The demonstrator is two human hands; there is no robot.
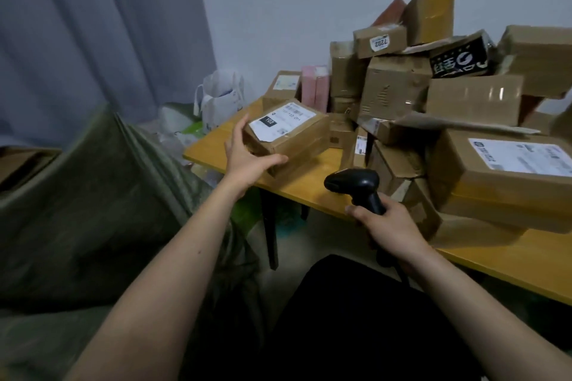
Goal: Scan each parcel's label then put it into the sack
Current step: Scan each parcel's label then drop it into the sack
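Observation:
My left hand [247, 158] grips the near end of a brown cardboard parcel [297, 136] with a white label marked "102" on top, held over the left end of the yellow table [312, 192]. My right hand [390, 229] holds a black handheld scanner [356, 185] by its grip, its head pointing left, just right of and below the parcel. The green woven sack [102, 195] stands open at the left, beside my left arm.
A tall heap of cardboard parcels [433, 96] covers the table's middle and right, with a large labelled box [507, 176] at the front right. A white plastic bag [219, 99] and other bags sit on the floor behind the sack. A grey curtain [102, 31] hangs at the left.

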